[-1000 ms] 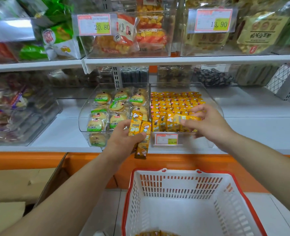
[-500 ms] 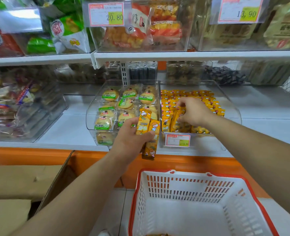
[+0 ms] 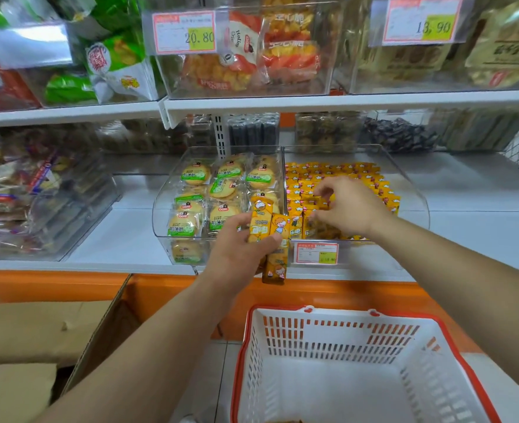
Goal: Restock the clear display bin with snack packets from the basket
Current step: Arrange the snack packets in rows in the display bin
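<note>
A clear display bin (image 3: 410, 178) on the white shelf holds rows of small orange snack packets (image 3: 343, 175). My left hand (image 3: 240, 242) hovers in front of the bin's left front corner, closed around a bunch of orange snack packets (image 3: 269, 227); one hangs below my fingers. My right hand (image 3: 348, 206) is inside the bin over the front rows, its fingers curled and pinching at the packets there. The white basket with a red rim (image 3: 337, 309) stands below on the floor, nearly bare inside.
Another clear bin (image 3: 160, 209) to the left holds round cakes in green-labelled wrappers. A price tag (image 3: 316, 253) hangs on the bin's front. Packed bins fill the upper shelf (image 3: 343, 100). A cardboard box (image 3: 47, 331) stands at lower left.
My right hand has lifted slightly over the front rows and spread its fingers. My left hand still grips the bunch of packets in the same place. The view has moved closer.
</note>
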